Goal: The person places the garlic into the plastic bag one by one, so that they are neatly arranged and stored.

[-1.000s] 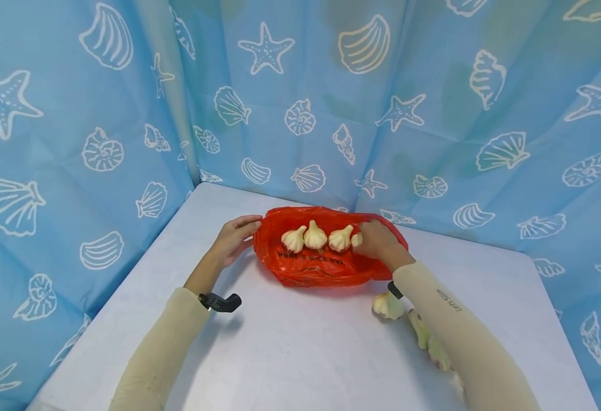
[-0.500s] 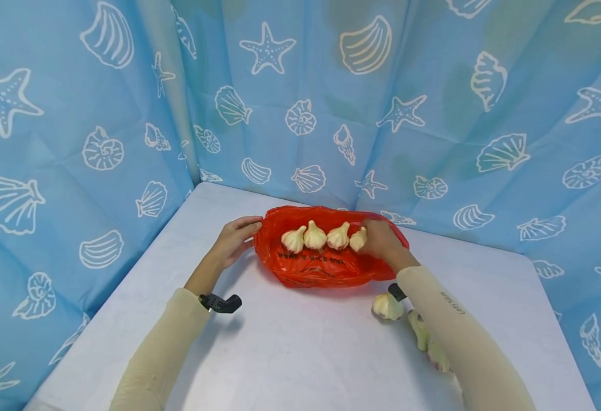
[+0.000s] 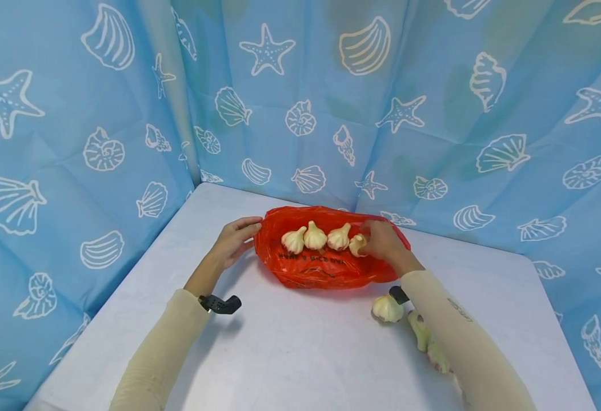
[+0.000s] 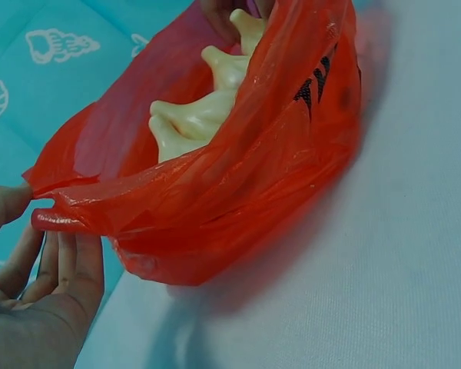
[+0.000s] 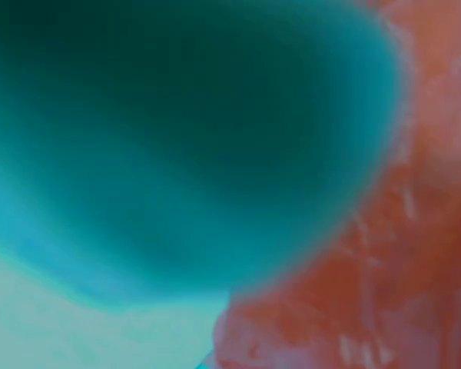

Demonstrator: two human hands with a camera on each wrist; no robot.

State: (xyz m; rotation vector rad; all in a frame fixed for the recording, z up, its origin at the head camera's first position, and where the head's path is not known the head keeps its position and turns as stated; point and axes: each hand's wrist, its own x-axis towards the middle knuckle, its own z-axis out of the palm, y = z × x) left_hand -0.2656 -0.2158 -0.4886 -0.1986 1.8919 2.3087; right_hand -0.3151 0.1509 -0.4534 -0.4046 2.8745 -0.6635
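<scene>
A red plastic bag with dark lettering lies spread at the back of the table, its mouth facing up. Inside, three garlic bulbs sit in a row, stems up. My left hand pinches the bag's left rim between thumb and fingers, as the left wrist view shows at the bag edge. At the right end of the row my right hand reaches into the bag and grips another garlic bulb, partly covered by the fingers. A blurred dark shape fills much of the right wrist view, beside red plastic.
On the white table, a loose garlic bulb lies in front of the bag's right end. More garlic lies beside and partly under my right forearm. A blue curtain with shell prints stands behind the table and along its left.
The bulb in my right hand has come further into sight and turned beside the row. My right hand and forearm have shifted slightly right. My left hand stays on the rim.
</scene>
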